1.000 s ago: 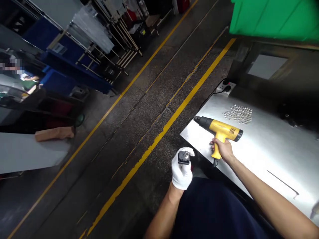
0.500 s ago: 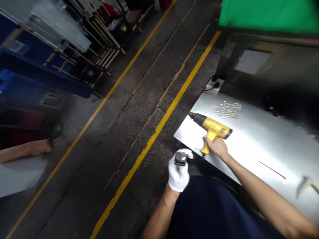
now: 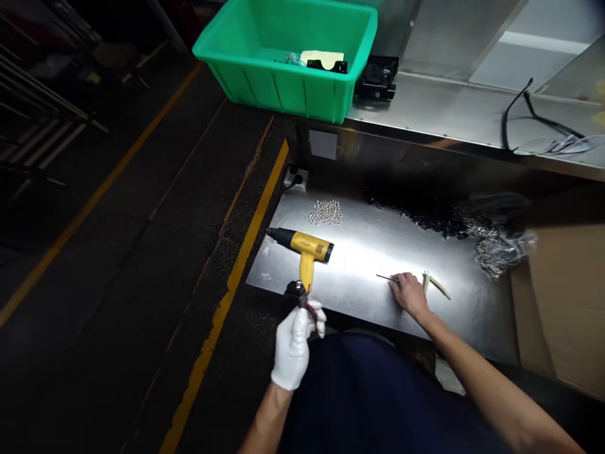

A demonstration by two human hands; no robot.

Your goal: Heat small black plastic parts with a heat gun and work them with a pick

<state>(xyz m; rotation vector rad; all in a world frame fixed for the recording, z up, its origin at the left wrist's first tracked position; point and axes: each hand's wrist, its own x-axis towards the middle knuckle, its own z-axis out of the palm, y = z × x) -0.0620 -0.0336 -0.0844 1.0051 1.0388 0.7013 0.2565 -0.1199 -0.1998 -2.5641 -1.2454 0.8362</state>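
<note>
Black fitting [image 3: 295, 290] sits closed in the gloved left hand [image 3: 293, 347], at the near edge of the steel sheet [image 3: 363, 296], just beside the yellow heat gun [image 3: 305, 247], which lies unheld. The bare right hand [image 3: 409, 296] rests on the sheet, fingertips [image 3: 396, 282] at a thin rod [image 3: 385, 277], its grip unclear. Pliers [image 3: 435, 285] lie just beside. Silver pieces [image 3: 324, 212] lie heaped, none visibly fitted.

Gloved left hand [image 3: 293, 347] curled, bare right hand [image 3: 410, 296] reaching forward
</note>
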